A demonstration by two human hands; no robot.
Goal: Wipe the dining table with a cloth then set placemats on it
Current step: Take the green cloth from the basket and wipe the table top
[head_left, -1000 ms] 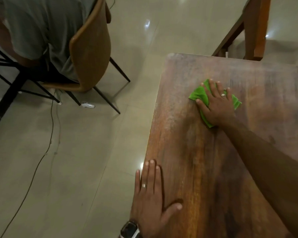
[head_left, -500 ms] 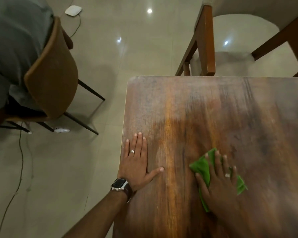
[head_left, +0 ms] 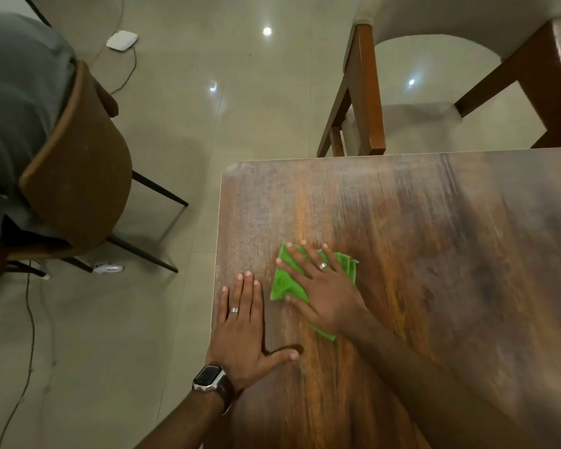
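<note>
While flat on table (head_left: pixel 434 254), right hand (head_left: pixel 324 286) atop green cloth (head_left: pixel 285 283).

Left hand (head_left: pixel 240 332) lay flat, palm down, fingers straight and together toward 12 o'clock, thumb splayed out toward 3 o'clock. Wore a ring on one finger and a watch on the wrist, forearm running back toward 7 o'clock. Right hand (head_left: pixel 321 286) lay just beside at 2 o'clock, palm down, fingers spread and straight toward 11 o'clock, ring on one finger, forearm stretching back toward 5 o'clock.
</note>
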